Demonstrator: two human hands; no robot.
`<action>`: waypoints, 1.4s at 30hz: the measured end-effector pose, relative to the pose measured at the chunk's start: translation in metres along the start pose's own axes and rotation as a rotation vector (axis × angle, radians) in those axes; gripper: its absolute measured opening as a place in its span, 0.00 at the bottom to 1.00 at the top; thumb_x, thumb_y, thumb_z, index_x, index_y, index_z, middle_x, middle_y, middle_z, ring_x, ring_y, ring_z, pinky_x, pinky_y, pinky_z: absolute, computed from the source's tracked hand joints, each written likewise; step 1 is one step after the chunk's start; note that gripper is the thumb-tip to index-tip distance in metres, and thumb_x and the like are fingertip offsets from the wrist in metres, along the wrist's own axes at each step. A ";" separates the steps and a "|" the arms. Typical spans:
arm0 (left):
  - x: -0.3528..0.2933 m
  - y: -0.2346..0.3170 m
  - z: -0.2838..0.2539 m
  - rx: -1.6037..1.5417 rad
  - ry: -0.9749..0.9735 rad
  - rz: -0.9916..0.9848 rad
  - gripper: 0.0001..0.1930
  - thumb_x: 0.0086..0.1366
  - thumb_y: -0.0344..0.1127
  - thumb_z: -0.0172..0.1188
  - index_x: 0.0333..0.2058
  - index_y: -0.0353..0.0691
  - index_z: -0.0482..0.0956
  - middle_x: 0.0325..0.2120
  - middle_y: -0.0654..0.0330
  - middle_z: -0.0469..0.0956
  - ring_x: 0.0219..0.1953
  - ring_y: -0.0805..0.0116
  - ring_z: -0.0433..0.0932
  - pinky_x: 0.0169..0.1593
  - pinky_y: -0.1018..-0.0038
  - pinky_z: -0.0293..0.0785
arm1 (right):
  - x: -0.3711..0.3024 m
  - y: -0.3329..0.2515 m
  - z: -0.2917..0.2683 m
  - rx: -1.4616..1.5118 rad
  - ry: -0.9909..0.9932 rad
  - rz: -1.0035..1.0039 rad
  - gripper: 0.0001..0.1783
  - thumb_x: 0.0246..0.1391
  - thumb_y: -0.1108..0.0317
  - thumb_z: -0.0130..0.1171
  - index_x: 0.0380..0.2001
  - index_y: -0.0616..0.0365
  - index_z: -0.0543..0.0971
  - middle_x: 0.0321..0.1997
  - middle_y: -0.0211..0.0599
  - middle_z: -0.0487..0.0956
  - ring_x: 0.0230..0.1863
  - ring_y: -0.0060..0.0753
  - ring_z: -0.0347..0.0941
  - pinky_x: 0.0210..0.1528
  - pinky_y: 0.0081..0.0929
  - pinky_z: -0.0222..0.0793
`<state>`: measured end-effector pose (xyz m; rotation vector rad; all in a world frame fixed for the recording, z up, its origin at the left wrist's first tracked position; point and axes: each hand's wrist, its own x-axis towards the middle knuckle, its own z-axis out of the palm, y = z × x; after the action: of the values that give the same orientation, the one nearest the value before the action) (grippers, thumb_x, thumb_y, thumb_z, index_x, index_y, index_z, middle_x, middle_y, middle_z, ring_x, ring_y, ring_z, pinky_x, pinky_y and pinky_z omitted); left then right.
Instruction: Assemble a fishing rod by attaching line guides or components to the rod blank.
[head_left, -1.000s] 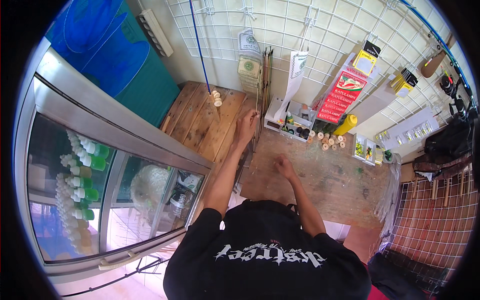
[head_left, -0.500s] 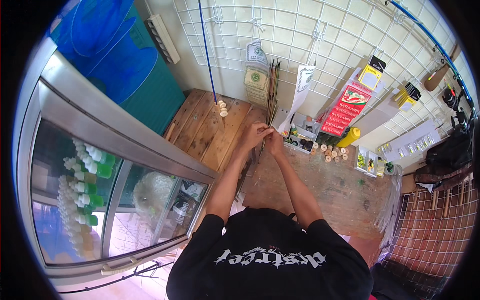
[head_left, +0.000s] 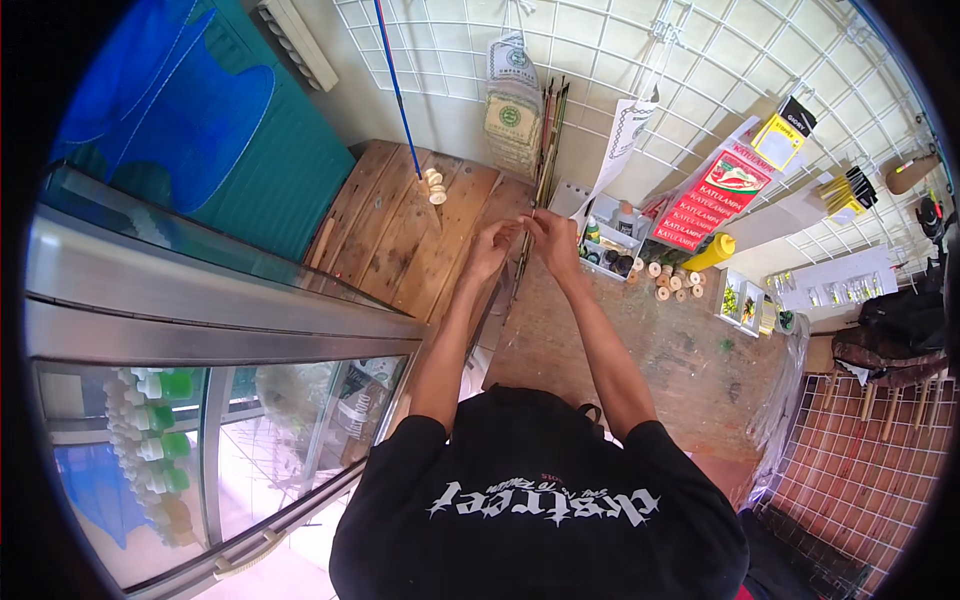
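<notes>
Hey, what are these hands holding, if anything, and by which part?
It cannot be told: the left hand and right hand are close together near thin rods, but anything pinched there is too small to make out.

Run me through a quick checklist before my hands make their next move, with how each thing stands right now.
1. Both hands in view: ok. The left hand and right hand are raised, fingertips close together.
2. What the fingertips hold: cannot tell. Anything there is too small to make out.
3. Room just beyond the fingertips: not ok, I'd say. The thin sticks stand close behind them.
4. Wooden spools away from the hands: ok. They sit grouped right of the white tray.
5. Yellow bottle out of the way: ok. It is beyond the spools.
</notes>
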<state>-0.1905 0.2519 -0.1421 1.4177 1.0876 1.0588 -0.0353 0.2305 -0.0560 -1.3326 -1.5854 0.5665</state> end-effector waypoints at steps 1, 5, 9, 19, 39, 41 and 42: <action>-0.004 -0.005 0.000 0.000 0.004 -0.007 0.19 0.56 0.17 0.48 0.45 0.37 0.77 0.37 0.61 0.80 0.40 0.75 0.77 0.40 0.80 0.71 | 0.003 -0.003 0.001 0.002 -0.007 0.004 0.09 0.52 0.69 0.62 0.32 0.66 0.81 0.17 0.42 0.75 0.18 0.20 0.69 0.22 0.25 0.63; -0.008 0.027 0.018 0.147 -0.068 -0.098 0.17 0.59 0.21 0.51 0.48 0.37 0.75 0.39 0.58 0.79 0.42 0.71 0.77 0.45 0.77 0.71 | 0.015 -0.006 -0.014 0.019 0.007 0.075 0.11 0.48 0.67 0.66 0.27 0.67 0.81 0.13 0.40 0.72 0.16 0.20 0.65 0.20 0.25 0.62; -0.016 0.057 0.027 0.270 -0.023 -0.183 0.16 0.60 0.27 0.55 0.49 0.37 0.75 0.42 0.53 0.80 0.45 0.64 0.78 0.49 0.71 0.72 | 0.019 -0.013 -0.016 -0.040 0.039 0.027 0.13 0.46 0.66 0.68 0.23 0.68 0.80 0.11 0.38 0.71 0.14 0.21 0.63 0.19 0.25 0.61; -0.021 0.056 0.037 0.168 -0.002 0.005 0.08 0.65 0.34 0.54 0.38 0.36 0.76 0.31 0.55 0.81 0.38 0.69 0.79 0.42 0.70 0.72 | 0.031 -0.041 -0.027 -0.020 0.095 0.069 0.11 0.46 0.67 0.68 0.26 0.65 0.82 0.16 0.38 0.78 0.17 0.21 0.71 0.22 0.21 0.66; -0.033 0.028 0.032 0.182 -0.044 -0.004 0.12 0.64 0.35 0.56 0.40 0.32 0.78 0.32 0.52 0.81 0.38 0.66 0.81 0.41 0.71 0.73 | 0.063 -0.101 -0.064 0.087 0.197 -0.063 0.12 0.48 0.65 0.67 0.28 0.65 0.82 0.21 0.38 0.81 0.21 0.22 0.76 0.26 0.21 0.69; -0.034 0.020 0.034 0.155 -0.043 0.007 0.11 0.64 0.34 0.55 0.40 0.32 0.77 0.33 0.52 0.81 0.38 0.67 0.80 0.42 0.71 0.73 | 0.066 -0.109 -0.068 0.137 0.188 -0.061 0.11 0.48 0.66 0.67 0.28 0.65 0.83 0.21 0.38 0.81 0.21 0.21 0.76 0.26 0.19 0.69; -0.034 0.016 0.034 0.130 -0.043 0.017 0.10 0.65 0.33 0.55 0.40 0.32 0.77 0.34 0.53 0.81 0.39 0.67 0.80 0.42 0.71 0.73 | 0.068 -0.113 -0.070 0.189 0.179 -0.058 0.11 0.48 0.66 0.67 0.29 0.65 0.83 0.21 0.37 0.81 0.21 0.20 0.76 0.25 0.18 0.69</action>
<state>-0.1631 0.2106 -0.1316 1.5483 1.1325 0.9801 -0.0257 0.2444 0.0921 -1.1587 -1.3851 0.5319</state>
